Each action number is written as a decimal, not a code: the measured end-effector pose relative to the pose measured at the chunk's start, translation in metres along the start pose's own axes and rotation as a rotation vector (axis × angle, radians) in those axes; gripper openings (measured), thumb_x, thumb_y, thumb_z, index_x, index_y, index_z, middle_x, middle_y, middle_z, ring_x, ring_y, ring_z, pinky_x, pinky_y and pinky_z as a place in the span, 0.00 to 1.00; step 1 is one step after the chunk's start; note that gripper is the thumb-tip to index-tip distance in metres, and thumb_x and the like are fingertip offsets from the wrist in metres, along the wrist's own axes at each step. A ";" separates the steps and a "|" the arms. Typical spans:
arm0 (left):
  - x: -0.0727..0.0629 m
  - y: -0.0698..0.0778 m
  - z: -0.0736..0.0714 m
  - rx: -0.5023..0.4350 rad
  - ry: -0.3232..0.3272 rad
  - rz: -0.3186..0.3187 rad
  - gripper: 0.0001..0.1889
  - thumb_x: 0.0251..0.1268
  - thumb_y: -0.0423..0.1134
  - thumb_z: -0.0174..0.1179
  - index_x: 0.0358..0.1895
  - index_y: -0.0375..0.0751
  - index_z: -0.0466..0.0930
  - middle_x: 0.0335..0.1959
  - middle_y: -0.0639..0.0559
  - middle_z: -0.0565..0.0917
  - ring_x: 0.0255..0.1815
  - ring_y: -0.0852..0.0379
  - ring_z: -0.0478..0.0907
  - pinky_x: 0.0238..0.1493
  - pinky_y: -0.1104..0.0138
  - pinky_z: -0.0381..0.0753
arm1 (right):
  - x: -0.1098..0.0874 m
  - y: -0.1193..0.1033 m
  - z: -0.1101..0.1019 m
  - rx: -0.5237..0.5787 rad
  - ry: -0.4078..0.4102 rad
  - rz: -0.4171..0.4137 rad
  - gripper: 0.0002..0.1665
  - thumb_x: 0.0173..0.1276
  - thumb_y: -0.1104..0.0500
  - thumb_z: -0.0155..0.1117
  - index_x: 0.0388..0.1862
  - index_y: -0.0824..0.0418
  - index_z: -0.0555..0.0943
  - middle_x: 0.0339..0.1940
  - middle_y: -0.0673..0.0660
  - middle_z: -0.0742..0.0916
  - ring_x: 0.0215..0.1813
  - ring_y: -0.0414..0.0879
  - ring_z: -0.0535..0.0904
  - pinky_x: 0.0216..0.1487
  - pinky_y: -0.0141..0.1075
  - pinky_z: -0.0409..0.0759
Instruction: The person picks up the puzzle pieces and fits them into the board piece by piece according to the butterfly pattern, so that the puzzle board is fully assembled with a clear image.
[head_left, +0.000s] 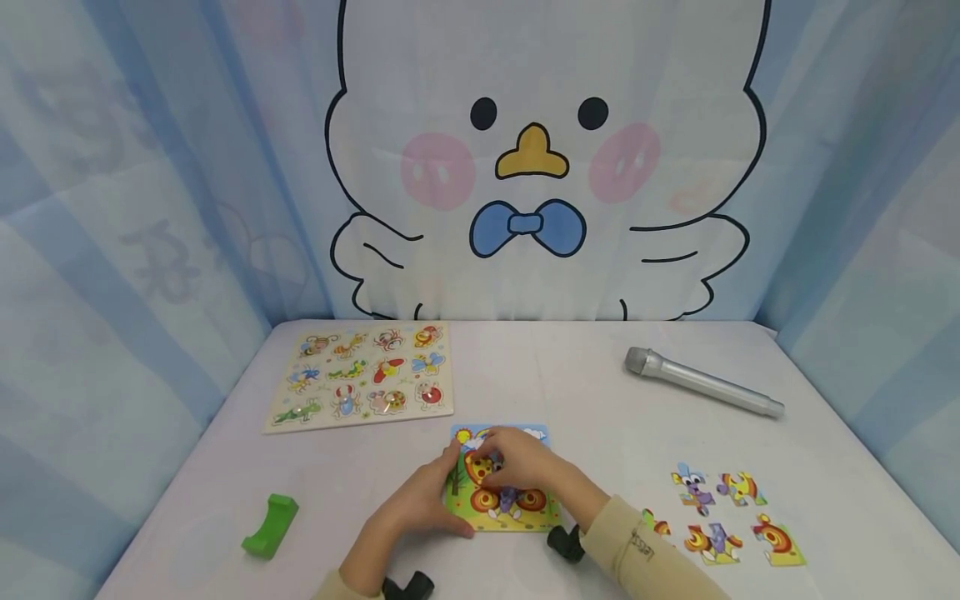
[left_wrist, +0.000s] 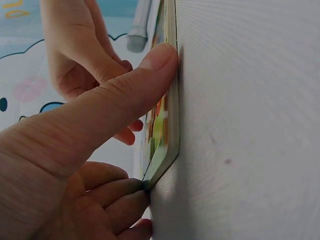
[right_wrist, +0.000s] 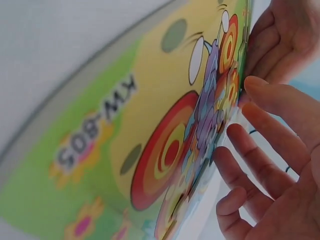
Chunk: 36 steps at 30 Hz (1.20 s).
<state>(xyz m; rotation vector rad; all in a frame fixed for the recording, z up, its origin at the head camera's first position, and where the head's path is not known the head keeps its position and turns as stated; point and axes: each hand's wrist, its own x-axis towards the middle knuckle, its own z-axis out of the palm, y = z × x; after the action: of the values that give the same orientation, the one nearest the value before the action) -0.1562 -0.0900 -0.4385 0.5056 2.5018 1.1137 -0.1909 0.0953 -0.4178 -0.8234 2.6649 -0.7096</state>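
A small butterfly jigsaw board [head_left: 517, 524] lies flat near the front middle of the table. My left hand [head_left: 422, 502] holds its left side, with the thumb [left_wrist: 130, 90] along the front edge and fingers touching the corner. Over the upper middle of the picture is my right hand [head_left: 525, 460]. Its fingertips touch the picture, the fingers slightly bent and spread in the right wrist view. No loose piece shows between them. The printed butterfly [right_wrist: 170, 150] is partly covered by this hand in the head view.
Several loose jigsaw pieces [head_left: 714, 543] lie at the right, one partly behind the right sleeve. A peg puzzle of insects [head_left: 358, 375] lies back left, a grey toy microphone [head_left: 705, 382] back right. A green curved block [head_left: 272, 526] is at front left.
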 end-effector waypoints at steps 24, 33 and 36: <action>-0.002 0.001 0.002 0.033 0.035 -0.005 0.62 0.28 0.46 0.78 0.69 0.28 0.48 0.68 0.33 0.55 0.69 0.39 0.52 0.67 0.49 0.54 | -0.055 0.036 -0.030 0.173 0.137 -0.041 0.21 0.54 0.57 0.69 0.47 0.63 0.81 0.41 0.55 0.82 0.41 0.51 0.75 0.42 0.47 0.76; -0.002 0.001 0.003 0.041 0.039 -0.005 0.62 0.28 0.46 0.78 0.69 0.28 0.48 0.68 0.33 0.56 0.69 0.39 0.53 0.67 0.49 0.55 | -0.083 0.064 -0.039 0.134 0.221 -0.008 0.22 0.54 0.57 0.70 0.47 0.62 0.80 0.43 0.55 0.82 0.40 0.50 0.75 0.40 0.44 0.77; -0.002 0.001 0.003 0.048 0.043 -0.004 0.62 0.28 0.46 0.78 0.69 0.28 0.48 0.68 0.33 0.56 0.68 0.39 0.53 0.66 0.49 0.55 | -0.092 0.071 -0.043 0.126 0.244 0.017 0.22 0.53 0.57 0.70 0.48 0.62 0.80 0.43 0.55 0.82 0.41 0.51 0.75 0.40 0.45 0.77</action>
<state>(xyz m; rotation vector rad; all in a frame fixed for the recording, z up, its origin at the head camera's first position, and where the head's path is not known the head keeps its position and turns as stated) -0.1531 -0.0881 -0.4396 0.4948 2.5712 1.0757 -0.1653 0.2164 -0.4090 -0.7212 2.7977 -1.0219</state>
